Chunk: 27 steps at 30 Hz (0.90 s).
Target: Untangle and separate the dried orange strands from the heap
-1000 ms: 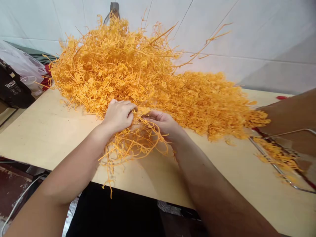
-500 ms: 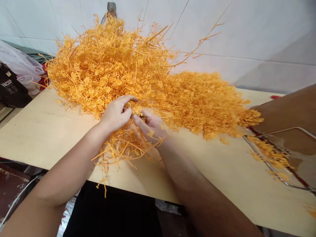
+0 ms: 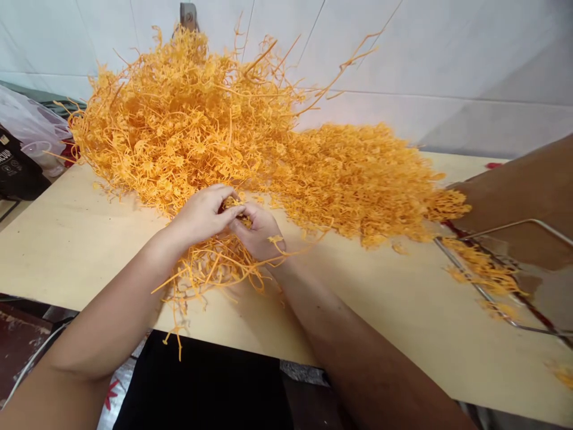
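Both forearms are reaching in from the near edge, and the left hand (image 3: 203,212) and right hand (image 3: 259,233) are meeting fingertip to fingertip, pinching a small orange piece (image 3: 242,218) between them. Loose orange strands (image 3: 210,269) are lying under the wrists, at the front of a big orange tangled heap (image 3: 233,137). A wire frame (image 3: 501,269) is sitting to the right. The pale wooden worktop (image 3: 67,239) is standing against a white tiled wall (image 3: 447,60).
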Tool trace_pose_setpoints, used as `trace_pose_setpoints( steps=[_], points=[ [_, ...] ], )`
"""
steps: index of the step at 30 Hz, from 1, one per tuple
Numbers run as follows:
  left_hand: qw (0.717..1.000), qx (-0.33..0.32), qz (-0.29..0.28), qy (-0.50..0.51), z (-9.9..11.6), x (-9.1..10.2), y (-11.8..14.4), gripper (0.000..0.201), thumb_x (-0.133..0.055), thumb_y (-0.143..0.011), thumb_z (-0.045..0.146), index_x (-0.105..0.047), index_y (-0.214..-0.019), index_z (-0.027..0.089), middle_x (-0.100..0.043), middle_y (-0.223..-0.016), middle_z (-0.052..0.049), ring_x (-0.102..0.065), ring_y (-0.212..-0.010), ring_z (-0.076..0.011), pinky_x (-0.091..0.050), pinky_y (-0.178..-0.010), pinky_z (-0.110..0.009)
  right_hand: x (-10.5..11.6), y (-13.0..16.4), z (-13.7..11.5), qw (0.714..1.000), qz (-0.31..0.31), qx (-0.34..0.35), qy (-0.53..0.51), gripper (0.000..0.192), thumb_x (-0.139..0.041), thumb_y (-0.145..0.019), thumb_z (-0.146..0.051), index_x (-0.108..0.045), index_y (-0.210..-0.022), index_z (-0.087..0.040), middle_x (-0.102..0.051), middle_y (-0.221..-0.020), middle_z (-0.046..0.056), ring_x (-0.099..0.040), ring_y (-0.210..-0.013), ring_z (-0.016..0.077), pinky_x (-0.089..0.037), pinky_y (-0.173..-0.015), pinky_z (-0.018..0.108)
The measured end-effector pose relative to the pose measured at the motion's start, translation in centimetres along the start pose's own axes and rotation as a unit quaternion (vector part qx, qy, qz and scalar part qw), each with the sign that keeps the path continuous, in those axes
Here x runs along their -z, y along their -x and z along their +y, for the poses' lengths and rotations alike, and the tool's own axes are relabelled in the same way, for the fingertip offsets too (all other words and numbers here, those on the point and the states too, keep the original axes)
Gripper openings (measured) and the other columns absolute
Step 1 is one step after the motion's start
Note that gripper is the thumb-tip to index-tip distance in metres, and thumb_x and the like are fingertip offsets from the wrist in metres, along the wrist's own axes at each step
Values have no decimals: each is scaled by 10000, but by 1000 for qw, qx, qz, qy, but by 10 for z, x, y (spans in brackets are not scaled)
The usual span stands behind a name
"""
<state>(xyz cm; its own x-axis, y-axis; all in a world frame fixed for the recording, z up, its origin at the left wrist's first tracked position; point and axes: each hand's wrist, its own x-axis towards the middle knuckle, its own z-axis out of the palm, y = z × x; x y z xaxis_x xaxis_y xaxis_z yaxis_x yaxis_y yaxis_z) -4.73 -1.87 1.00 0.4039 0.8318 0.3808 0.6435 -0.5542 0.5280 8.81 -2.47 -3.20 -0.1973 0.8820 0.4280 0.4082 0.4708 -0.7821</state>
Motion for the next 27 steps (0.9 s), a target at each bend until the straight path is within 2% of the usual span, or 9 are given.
trace_pose_setpoints(
  steps=[5,8,11,15,17,19,21,25,27],
  points=[
    [991,67,70,94,-7,-8,-2,97,-525,-768,258,-540,-723,173,-560,-700,-3,-529,-687,-117,-446,-669,-268,3,-1,-5,1000,-8,11,24,200,-502,-760,-354,-497,-646,-190,-538,-679,27,-478,-686,156,-389,-700,325],
    [966,127,80,211,-6,-15,-4,73,-519,-772,233,-504,-726,179,-525,-649,16,-526,-625,-100,-475,-636,-264,5,-2,-7,999,-16,26,16,244,-411,-822,-337,-470,-640,-186,-512,-689,35,-462,-703,156,-381,-695,324],
    [914,215,96,331,-5,-15,-9,84,-472,-811,232,-456,-747,178,-513,-669,23,-546,-590,-82,-496,-590,-250,4,0,-10,999,-5,36,19,245,-392,-836,-308,-443,-628,-190,-452,-669,25,-436,-682,149,-366,-667,312],
    [821,308,259,405,-15,1,-18,172,-276,-904,312,-396,-845,203,-547,-777,4,-642,-720,-100,-522,-604,-239,0,9,-19,986,-83,135,54,295,-388,-835,-274,-362,-553,-194,-394,-633,16,-408,-654,143,-343,-644,307],
    [803,307,290,421,-20,10,-18,135,-290,-902,296,-385,-869,207,-555,-812,6,-653,-762,-96,-527,-626,-228,-1,12,-22,980,-107,157,55,286,-384,-833,-270,-370,-558,-193,-398,-645,20,-413,-663,141,-348,-644,302],
    [809,301,263,431,-20,13,-17,51,-359,-877,238,-391,-877,198,-556,-811,16,-642,-702,-75,-521,-612,-216,0,11,-22,986,-94,130,49,294,-404,-824,-304,-360,-555,-194,-385,-627,11,-404,-635,130,-341,-612,288],
    [826,304,224,419,-18,12,-15,46,-392,-846,161,-414,-880,184,-540,-753,30,-589,-575,-45,-498,-557,-196,3,9,-17,993,-79,67,53,344,-455,-791,-355,-312,-521,-196,-348,-570,-13,-362,-561,106,-308,-551,268],
    [886,276,179,327,-18,1,-15,146,-383,-798,78,-486,-847,169,-469,-613,44,-429,-432,-27,-399,-452,-166,6,5,-3,989,-51,-126,59,411,-524,-718,-436,-275,-494,-199,-280,-474,-55,-265,-460,66,-234,-462,236],
    [919,237,166,267,-22,-4,-14,143,-405,-778,91,-516,-821,170,-461,-592,37,-403,-435,-42,-359,-442,-178,5,2,1,981,-20,-180,64,382,-565,-673,-477,-342,-539,-196,-349,-494,-53,-309,-474,68,-254,-467,228]
  ],
)
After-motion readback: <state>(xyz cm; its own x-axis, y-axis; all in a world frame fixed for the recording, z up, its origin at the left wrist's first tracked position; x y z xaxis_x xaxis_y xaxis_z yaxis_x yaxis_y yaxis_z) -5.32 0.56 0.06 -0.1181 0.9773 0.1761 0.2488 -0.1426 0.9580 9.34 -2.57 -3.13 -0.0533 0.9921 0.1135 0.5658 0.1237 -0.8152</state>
